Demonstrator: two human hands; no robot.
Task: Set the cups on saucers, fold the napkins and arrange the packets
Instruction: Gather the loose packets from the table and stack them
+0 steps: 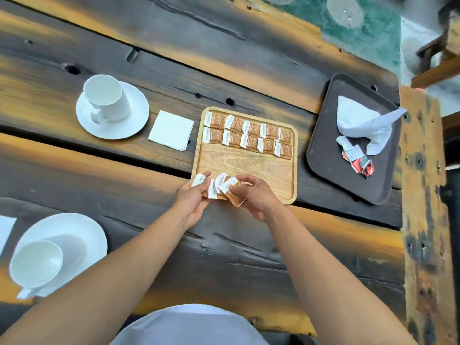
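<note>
Here, your left hand (191,199) holds fanned packets (220,186), fingers curled round them, over the near edge of the tray (244,165); your right hand (257,196) pinches one. Fanned, likely, so each peels off singly, below the two laid rows (249,134).

One wide-angle view is taken from head height, aimed forward and steeply down onto the wooden table (249,58). The left hand (192,200) and right hand (258,198) are framed centrally, fairly near.
</note>
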